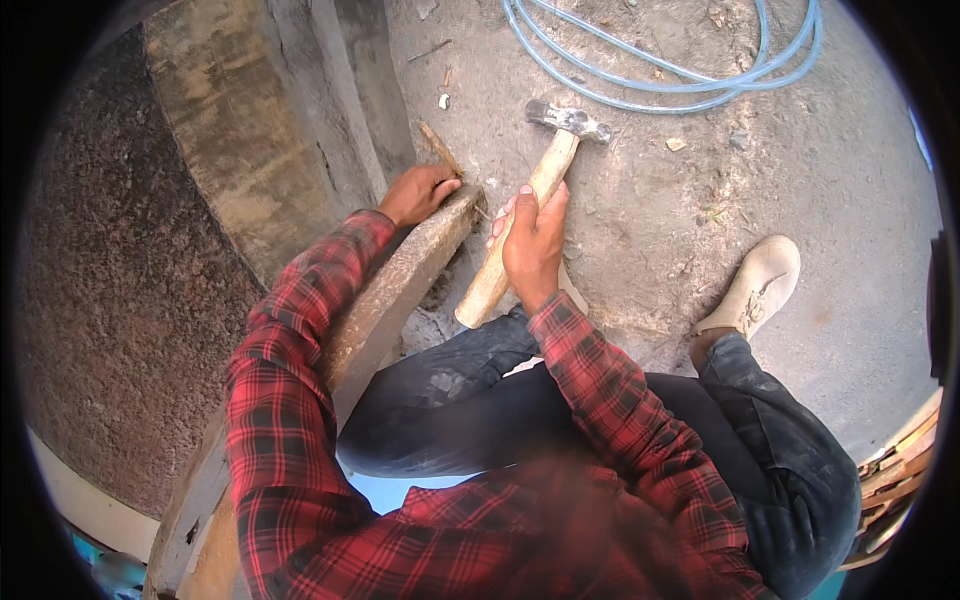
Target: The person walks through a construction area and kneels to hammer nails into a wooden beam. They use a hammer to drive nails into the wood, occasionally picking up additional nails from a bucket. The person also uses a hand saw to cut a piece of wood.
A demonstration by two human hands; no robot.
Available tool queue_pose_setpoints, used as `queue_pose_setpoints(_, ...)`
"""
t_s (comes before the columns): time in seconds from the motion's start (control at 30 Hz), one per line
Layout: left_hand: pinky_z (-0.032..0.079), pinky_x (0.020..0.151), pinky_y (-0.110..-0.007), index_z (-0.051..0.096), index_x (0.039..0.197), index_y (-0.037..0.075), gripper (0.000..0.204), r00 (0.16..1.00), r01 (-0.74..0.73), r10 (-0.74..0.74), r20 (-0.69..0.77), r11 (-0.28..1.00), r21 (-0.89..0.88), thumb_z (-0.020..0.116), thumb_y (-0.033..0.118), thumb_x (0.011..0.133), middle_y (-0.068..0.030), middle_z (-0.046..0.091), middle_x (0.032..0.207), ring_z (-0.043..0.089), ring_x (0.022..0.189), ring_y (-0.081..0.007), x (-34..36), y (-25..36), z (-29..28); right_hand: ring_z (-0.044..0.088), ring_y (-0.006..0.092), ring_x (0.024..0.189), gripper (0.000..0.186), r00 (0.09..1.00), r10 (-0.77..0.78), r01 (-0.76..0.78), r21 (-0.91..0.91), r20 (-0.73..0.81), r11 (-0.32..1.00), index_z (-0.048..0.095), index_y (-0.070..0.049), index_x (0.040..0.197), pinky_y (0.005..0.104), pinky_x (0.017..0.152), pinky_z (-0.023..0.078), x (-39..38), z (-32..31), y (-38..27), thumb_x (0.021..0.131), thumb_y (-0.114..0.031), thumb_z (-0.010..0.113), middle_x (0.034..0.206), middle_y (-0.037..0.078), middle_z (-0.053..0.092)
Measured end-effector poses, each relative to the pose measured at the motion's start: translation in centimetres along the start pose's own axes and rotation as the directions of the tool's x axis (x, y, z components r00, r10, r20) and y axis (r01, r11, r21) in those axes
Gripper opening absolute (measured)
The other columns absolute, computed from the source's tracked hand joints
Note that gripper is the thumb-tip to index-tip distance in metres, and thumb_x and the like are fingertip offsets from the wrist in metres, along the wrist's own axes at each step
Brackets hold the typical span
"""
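Note:
My right hand [535, 240] is wrapped round the pale wooden handle of a hammer [552, 168]. The worn, double-faced steel head points away from me, above the dirt floor. Over the far end of a rough, dusty wooden beam [400, 270], my left hand [418, 196] is closed, thumb and fingertips pressed together. What those fingers hold, if anything, is too small to tell. A thin brown stick [440, 148] slants up just beyond them. The beam runs back toward me beneath my left forearm.
A concrete wall [250, 140] with a rough dark patch rises on the left. Loops of clear blue hose [640, 92] lie on the ground at the far right. My shoe [755, 285] stands to the right; stacked wood slats [905, 465] show at the right rim.

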State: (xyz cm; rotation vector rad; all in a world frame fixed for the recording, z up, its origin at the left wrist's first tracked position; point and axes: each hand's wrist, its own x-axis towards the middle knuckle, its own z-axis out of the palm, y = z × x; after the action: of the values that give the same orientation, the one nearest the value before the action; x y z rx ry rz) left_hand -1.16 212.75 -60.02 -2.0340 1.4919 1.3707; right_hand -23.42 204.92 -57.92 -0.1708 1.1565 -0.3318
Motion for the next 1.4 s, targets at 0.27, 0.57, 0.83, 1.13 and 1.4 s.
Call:
queue_pose_setpoints(0.27, 0.052, 0.072, -0.029, 0.068, 0.096, 0.002, 0.023, 0.962, 0.070, -0.202, -0.185, 0.834, -0.548, 0.059, 0.023, 0.098, -0.0013, 0.067, 0.082, 0.062, 0.075, -0.0095, 1.5, 0.0, -3.5, 0.058, 0.0151, 0.060, 0.066, 0.996, -0.070, 0.070, 0.008, -0.053, 0.997, 0.007, 0.006, 0.147, 0.0291, 0.048, 0.051, 1.4, -0.9, -1.2, 0.101, -0.022, 0.044, 0.088, 0.011, 0.054)
queue_pose_setpoints(0.57, 0.055, 0.080, -0.025, 0.064, 0.102, -0.001, 0.012, 0.954, 0.284, -0.271, 0.130, 0.673, -0.683, 0.057, 0.008, 0.097, -0.0049, 0.067, 0.094, 0.066, 0.088, -0.0112, 0.4, -2.2, -2.4, 0.058, 0.0150, 0.058, 0.064, 0.995, -0.093, 0.093, 0.012, -0.032, 0.996, 0.008, 0.006, 0.147, 0.0291, 0.047, 0.050, 1.6, -1.1, -0.8, 0.101, -0.020, 0.045, 0.087, 0.010, 0.053)
queue_pose_setpoints(0.83, 0.055, 0.079, -0.026, 0.065, 0.103, -0.003, 0.015, 0.975, 0.223, -0.192, 0.114, 0.835, -0.503, 0.057, 0.008, 0.097, -0.0057, 0.067, 0.090, 0.065, 0.085, -0.0111, -0.6, -2.5, -2.7, 0.059, 0.0149, 0.059, 0.066, 0.994, -0.098, 0.097, -0.022, -0.042, 0.995, 0.008, 0.006, 0.147, 0.0290, 0.049, 0.050, 1.3, -1.2, -1.2, 0.100, -0.020, 0.046, 0.086, 0.011, 0.055)
queue_pose_setpoints(1.13, 0.053, 0.073, -0.033, 0.067, 0.099, 0.000, 0.015, 0.994, -0.054, 0.065, 0.093, 0.992, -0.117, 0.061, 0.013, 0.093, -0.0100, 0.067, 0.088, 0.066, 0.079, -0.0187, -0.2, -1.2, -3.5, 0.062, 0.0157, 0.061, 0.068, 0.981, -0.184, 0.192, -0.169, 0.061, 0.967, 0.013, 0.008, 0.146, 0.0314, 0.053, 0.050, -1.2, 0.3, -1.5, 0.097, -0.021, 0.050, 0.080, 0.012, 0.063)
queue_pose_setpoints(1.4, 0.052, 0.073, -0.037, 0.070, 0.099, 0.002, 0.019, 0.996, 0.081, -0.075, 0.043, 0.985, -0.152, 0.065, 0.019, 0.091, -0.0141, 0.070, 0.088, 0.068, 0.080, -0.0264, -0.2, -1.5, -3.8, 0.064, 0.0420, 0.099, 0.067, 0.969, -0.067, 0.161, -0.401, 0.237, 0.902, 0.025, 0.005, 0.146, 0.0453, 0.085, 0.050, -1.4, -0.2, 2.0, 0.093, -0.024, 0.053, 0.110, 0.032, 0.062)
